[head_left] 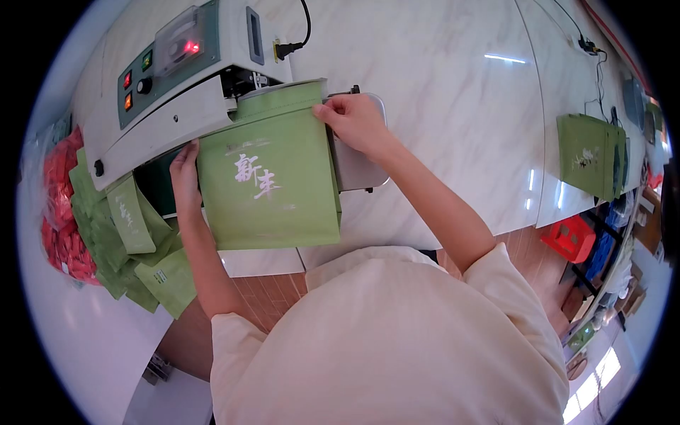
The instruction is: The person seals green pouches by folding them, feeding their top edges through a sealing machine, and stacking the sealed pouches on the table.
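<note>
A green bag [273,191] with white lettering hangs down in front of a white sealing machine [170,113], its top edge lying along the machine's front. My right hand [354,124] pinches the bag's upper right corner between thumb and fingers. At the bag's upper left edge, close under the machine's cover, my left hand [186,177] is closed on the side of the bag; part of its grip is hidden. A grey metal plate [361,164] shows behind the bag on the right.
Several green bags [131,219] lie piled to the left beside red packages [64,205]. More green bags [588,159] stand at the table's far right. A red stool [570,239] is below them. The machine's black power cord [290,49] runs off behind it.
</note>
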Demonstrator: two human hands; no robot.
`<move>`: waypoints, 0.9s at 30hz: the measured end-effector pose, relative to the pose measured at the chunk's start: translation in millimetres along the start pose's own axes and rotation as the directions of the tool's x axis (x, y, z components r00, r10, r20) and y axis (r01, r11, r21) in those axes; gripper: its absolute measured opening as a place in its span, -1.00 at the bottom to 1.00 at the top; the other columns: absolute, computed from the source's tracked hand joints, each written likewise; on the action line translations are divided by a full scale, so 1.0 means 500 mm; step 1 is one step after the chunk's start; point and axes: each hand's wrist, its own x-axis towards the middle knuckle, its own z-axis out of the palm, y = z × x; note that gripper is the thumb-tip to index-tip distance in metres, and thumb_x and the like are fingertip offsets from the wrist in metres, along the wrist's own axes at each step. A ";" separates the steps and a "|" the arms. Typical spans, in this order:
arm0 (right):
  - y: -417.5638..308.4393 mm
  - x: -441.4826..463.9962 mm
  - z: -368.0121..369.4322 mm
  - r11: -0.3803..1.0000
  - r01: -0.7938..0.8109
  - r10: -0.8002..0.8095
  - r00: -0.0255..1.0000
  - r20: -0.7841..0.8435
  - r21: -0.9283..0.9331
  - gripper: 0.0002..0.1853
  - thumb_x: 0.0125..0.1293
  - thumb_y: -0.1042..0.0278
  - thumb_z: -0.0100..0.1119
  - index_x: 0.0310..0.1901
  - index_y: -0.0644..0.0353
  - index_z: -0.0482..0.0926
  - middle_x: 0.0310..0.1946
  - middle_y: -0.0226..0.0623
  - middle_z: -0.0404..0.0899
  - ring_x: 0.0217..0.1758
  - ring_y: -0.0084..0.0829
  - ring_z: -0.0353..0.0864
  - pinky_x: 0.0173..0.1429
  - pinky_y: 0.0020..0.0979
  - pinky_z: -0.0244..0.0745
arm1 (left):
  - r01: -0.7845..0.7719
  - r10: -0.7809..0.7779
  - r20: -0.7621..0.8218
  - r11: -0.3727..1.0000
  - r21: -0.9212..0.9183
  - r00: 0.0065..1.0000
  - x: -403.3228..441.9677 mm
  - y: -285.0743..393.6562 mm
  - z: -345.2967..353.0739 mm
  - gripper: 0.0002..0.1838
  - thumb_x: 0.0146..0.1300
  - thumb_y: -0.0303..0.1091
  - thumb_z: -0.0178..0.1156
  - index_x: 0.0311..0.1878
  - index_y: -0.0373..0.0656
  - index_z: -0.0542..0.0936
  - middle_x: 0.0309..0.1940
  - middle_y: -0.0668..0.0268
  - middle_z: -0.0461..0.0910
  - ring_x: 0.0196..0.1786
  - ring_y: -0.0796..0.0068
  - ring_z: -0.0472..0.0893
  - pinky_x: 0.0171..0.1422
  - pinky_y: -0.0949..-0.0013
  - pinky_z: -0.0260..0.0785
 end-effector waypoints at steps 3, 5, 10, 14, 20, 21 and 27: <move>-0.001 0.006 0.025 1.000 0.011 -0.011 1.000 -0.003 0.026 -0.65 0.25 0.13 0.15 -0.35 0.35 0.60 -0.54 -0.39 0.54 -0.48 -0.64 0.39 -0.36 -0.51 0.34 | 0.009 -0.009 -0.010 1.000 0.025 1.000 0.016 -0.006 -0.030 -0.60 0.26 -0.21 0.21 -0.02 -0.37 0.56 -0.12 0.29 0.59 -0.09 0.58 0.49 0.07 0.53 0.26; 0.002 0.011 0.045 0.995 0.067 -0.063 0.997 -0.051 0.070 -0.66 0.18 0.17 0.16 -0.40 0.38 0.60 -0.61 -0.22 0.55 -0.54 -0.44 0.47 -0.34 -0.38 0.40 | 0.016 -0.015 -0.006 1.000 0.025 1.000 0.025 -0.016 -0.050 -0.59 0.25 -0.20 0.21 0.00 -0.38 0.55 -0.09 0.28 0.58 -0.07 0.57 0.49 0.09 0.52 0.25; 0.001 0.016 0.040 0.996 0.041 -0.039 0.999 -0.035 0.076 -0.66 0.17 0.18 0.17 -0.40 0.39 0.60 -0.60 -0.18 0.56 -0.52 -0.40 0.51 -0.30 -0.36 0.43 | 0.054 -0.053 -0.016 0.998 0.021 0.998 0.014 0.000 -0.034 -0.59 0.25 -0.19 0.21 -0.02 -0.39 0.55 -0.12 0.29 0.59 -0.09 0.56 0.50 0.08 0.51 0.27; -0.001 0.019 0.058 0.997 0.036 -0.032 0.998 -0.045 0.074 -0.64 0.20 0.15 0.18 -0.40 0.40 0.60 -0.61 -0.34 0.53 -0.54 -0.61 0.38 -0.38 -0.47 0.34 | 0.070 -0.070 -0.003 0.997 -0.015 0.998 0.024 -0.011 -0.051 -0.60 0.26 -0.20 0.20 -0.03 -0.39 0.55 -0.12 0.29 0.59 -0.11 0.55 0.52 0.04 0.52 0.30; -0.010 0.021 0.096 0.991 0.035 -0.027 0.998 -0.059 0.127 -0.63 0.19 0.15 0.19 -0.39 0.40 0.61 -0.61 -0.33 0.54 -0.52 -0.61 0.40 -0.37 -0.48 0.35 | -0.226 0.276 -0.141 0.929 0.293 0.951 -0.039 -0.024 -0.148 -0.65 0.37 -0.21 0.04 0.03 -0.30 0.54 -0.07 0.21 0.57 -0.11 0.52 0.53 0.05 0.47 0.35; -0.011 0.022 0.104 0.991 0.036 -0.029 0.998 -0.054 0.129 -0.63 0.19 0.15 0.19 -0.39 0.40 0.61 -0.61 -0.33 0.54 -0.52 -0.61 0.40 -0.37 -0.48 0.35 | -0.225 0.276 -0.146 0.928 0.296 0.950 -0.070 -0.034 -0.168 -0.65 0.37 -0.21 0.04 0.03 -0.30 0.54 -0.07 0.21 0.57 -0.11 0.52 0.53 0.05 0.47 0.35; -0.023 0.020 0.126 0.988 0.016 -0.005 0.997 -0.071 0.157 -0.64 0.19 0.16 0.20 -0.36 0.41 0.62 -0.61 -0.32 0.54 -0.51 -0.59 0.40 -0.35 -0.46 0.37 | -0.161 0.339 -0.511 0.919 0.360 0.790 -0.257 -0.162 -0.258 -0.71 0.38 -0.31 -0.02 0.08 -0.21 0.49 -0.23 0.35 0.53 -0.24 0.60 0.48 -0.12 0.57 0.34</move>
